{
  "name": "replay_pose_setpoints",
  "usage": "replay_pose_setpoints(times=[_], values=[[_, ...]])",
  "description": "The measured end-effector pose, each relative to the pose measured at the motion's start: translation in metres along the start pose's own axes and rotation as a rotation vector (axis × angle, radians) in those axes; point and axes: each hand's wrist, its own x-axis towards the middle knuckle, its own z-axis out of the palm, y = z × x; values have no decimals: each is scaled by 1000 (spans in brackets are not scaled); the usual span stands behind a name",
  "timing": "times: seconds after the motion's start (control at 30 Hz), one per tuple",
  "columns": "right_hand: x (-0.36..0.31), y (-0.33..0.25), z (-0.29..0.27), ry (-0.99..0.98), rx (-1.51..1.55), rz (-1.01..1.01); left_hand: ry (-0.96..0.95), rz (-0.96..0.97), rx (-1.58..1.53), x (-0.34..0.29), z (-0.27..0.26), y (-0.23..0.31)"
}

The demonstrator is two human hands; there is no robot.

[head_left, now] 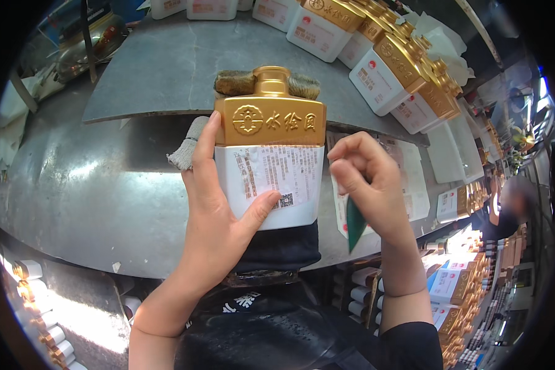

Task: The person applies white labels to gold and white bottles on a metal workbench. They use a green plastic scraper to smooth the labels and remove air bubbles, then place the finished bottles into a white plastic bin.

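Observation:
A flat-shouldered bottle (270,126), gold on top and white below, lies on its back at the middle of the bench with its neck pointing away from me. Across its white part is a wrinkled printed label (268,169). My left hand (216,206) grips the bottle, fingers along its left side and thumb pressed on the front near the label's lower edge. To the right of the bottle and apart from it, my right hand (373,182) is closed on a thin green scraper (355,228). Dark cloth (283,246) lies at the bottle's base, and a worn brown pad (233,82) behind its neck.
Printed label sheets (416,185) lie right of the bottle. Several finished-looking gold and white bottles (381,80) stand along the far right on a raised grey board (166,80). A grey knit rag (188,148) sits left of the bottle. More bottles (450,287) and a person (505,213) are at right.

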Motion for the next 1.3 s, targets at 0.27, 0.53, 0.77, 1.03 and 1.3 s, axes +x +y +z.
replay_pose_setpoints(times=[0.27, 0.53, 0.77, 1.03, 1.3], values=[[-3, -4, 17, -94, -341, 5, -118, -85, -76, -3, -18, 1], [-11, -7, 23, 46, -559, -412, 49, -18, -139, 10, -14, -3], [-21, 2, 20, 38, -824, -544, 52, -45, -199, 11, -21, -9], [-31, 2, 25, 122, -889, -591, 109, -94, -260, 13, -15, -15], [-18, 0, 15, 37, -792, -555, -31, -16, -47, 2, -13, -3]])
